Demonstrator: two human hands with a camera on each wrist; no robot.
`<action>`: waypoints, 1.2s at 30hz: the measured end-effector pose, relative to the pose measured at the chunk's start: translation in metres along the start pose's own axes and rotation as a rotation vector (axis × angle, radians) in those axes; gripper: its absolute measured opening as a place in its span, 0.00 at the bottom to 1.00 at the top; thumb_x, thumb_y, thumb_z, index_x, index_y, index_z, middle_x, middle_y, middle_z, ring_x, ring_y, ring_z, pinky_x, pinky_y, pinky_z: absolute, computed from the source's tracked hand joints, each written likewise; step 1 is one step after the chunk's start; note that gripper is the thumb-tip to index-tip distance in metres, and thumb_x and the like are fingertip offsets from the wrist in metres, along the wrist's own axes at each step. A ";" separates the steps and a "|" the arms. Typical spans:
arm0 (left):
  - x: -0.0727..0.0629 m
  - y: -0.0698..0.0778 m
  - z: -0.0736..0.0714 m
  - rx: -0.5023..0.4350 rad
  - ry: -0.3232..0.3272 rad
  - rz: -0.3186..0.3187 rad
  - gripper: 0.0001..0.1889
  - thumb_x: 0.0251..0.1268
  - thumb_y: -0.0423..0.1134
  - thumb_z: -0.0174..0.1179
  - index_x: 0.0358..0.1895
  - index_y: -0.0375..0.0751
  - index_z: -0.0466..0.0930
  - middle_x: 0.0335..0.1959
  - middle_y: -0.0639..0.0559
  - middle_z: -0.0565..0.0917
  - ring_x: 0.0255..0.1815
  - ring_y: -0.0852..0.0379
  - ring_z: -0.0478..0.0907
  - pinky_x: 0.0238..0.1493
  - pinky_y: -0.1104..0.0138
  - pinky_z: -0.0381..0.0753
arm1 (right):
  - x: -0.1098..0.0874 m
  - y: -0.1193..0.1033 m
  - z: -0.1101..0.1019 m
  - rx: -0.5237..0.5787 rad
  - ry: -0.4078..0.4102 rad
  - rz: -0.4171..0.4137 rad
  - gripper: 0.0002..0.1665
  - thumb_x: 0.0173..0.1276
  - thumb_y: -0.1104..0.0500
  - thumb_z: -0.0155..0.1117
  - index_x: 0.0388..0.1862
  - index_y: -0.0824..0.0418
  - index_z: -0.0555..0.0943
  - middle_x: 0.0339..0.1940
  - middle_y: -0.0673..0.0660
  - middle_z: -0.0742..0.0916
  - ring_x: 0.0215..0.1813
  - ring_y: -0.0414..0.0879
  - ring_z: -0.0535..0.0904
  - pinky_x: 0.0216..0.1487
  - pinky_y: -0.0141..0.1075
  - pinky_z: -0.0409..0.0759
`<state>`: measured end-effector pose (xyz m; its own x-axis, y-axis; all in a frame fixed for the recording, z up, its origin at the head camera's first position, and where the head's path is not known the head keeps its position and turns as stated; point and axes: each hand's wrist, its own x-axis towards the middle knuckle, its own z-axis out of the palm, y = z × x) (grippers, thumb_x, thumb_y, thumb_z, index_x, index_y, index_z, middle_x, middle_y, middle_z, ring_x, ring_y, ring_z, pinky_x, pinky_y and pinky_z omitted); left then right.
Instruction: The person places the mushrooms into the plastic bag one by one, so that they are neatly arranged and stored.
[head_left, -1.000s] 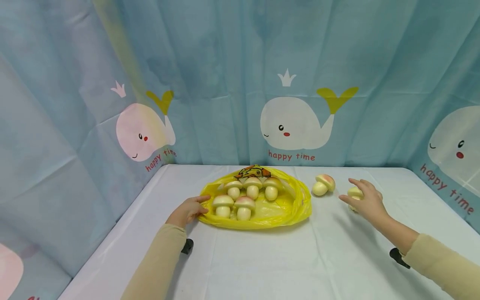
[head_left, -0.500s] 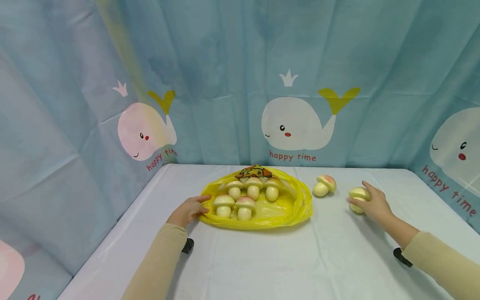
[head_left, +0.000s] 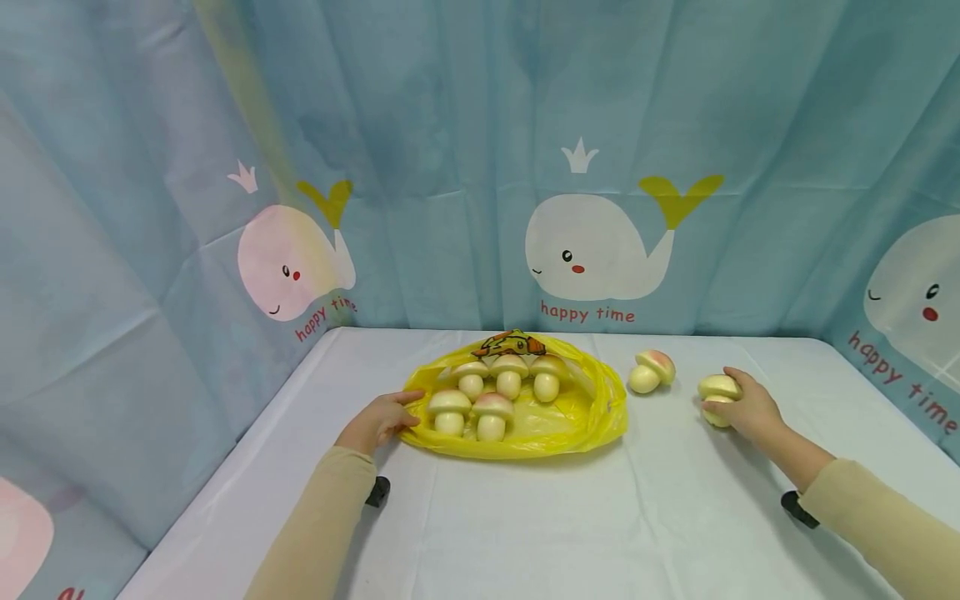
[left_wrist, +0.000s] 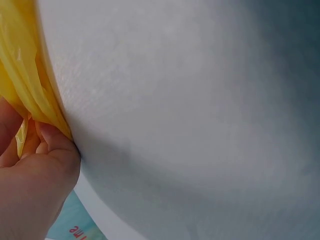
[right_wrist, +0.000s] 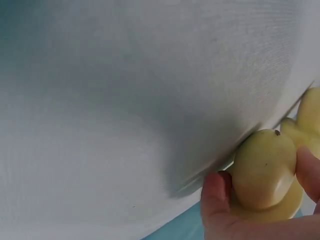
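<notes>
A yellow plastic bag (head_left: 525,448) lies spread with its mouth open on the table, with several toy mushrooms (head_left: 492,414) inside in two rows. My left hand (head_left: 373,423) holds the bag's left edge; in the left wrist view, thumb and fingers pinch the folded yellow film (left_wrist: 25,65). Over to the right, my right hand (head_left: 757,414) grips a pale toy mushroom (head_left: 717,386) standing cap up. The right wrist view shows its rounded stem (right_wrist: 262,170) between thumb and fingers. Another mushroom (head_left: 654,370), with a pinkish cap, lies tilted between the bag and that hand.
A white cloth covers the table (head_left: 525,533). Blue curtains (head_left: 450,250) printed with whales hang right behind its far edge and along the sides. A black wrist camera (head_left: 799,509) sits under the right forearm, another (head_left: 378,492) by the left.
My right hand has come down from above the pale mushroom and closed its fingers round it. The left hand keeps its place at the bag's edge.
</notes>
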<state>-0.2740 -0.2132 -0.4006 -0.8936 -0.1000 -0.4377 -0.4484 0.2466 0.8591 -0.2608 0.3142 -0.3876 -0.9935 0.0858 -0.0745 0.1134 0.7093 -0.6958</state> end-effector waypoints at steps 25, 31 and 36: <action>0.000 0.000 0.000 0.028 -0.014 0.020 0.30 0.65 0.21 0.55 0.71 0.38 0.66 0.74 0.33 0.54 0.45 0.54 0.68 0.33 0.75 0.66 | -0.029 -0.029 -0.016 0.383 -0.121 0.067 0.54 0.72 0.53 0.60 0.76 0.73 0.35 0.66 0.80 0.57 0.37 0.41 0.76 0.39 0.32 0.81; -0.001 0.000 0.000 0.022 -0.014 0.025 0.31 0.64 0.20 0.55 0.71 0.37 0.65 0.74 0.32 0.53 0.48 0.52 0.67 0.32 0.75 0.65 | -0.035 -0.038 -0.015 0.454 -0.154 0.062 0.54 0.73 0.54 0.58 0.76 0.72 0.33 0.66 0.79 0.58 0.35 0.38 0.77 0.40 0.32 0.81; -0.004 0.000 0.001 0.018 -0.014 0.024 0.31 0.64 0.20 0.55 0.71 0.37 0.65 0.74 0.33 0.54 0.54 0.50 0.65 0.36 0.75 0.68 | -0.041 -0.043 -0.013 0.502 -0.158 0.053 0.54 0.73 0.54 0.59 0.76 0.71 0.32 0.63 0.76 0.61 0.35 0.37 0.78 0.41 0.32 0.82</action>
<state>-0.2707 -0.2119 -0.3992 -0.9037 -0.0804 -0.4206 -0.4261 0.2661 0.8646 -0.2252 0.2893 -0.3449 -0.9798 -0.0213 -0.1987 0.1848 0.2809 -0.9418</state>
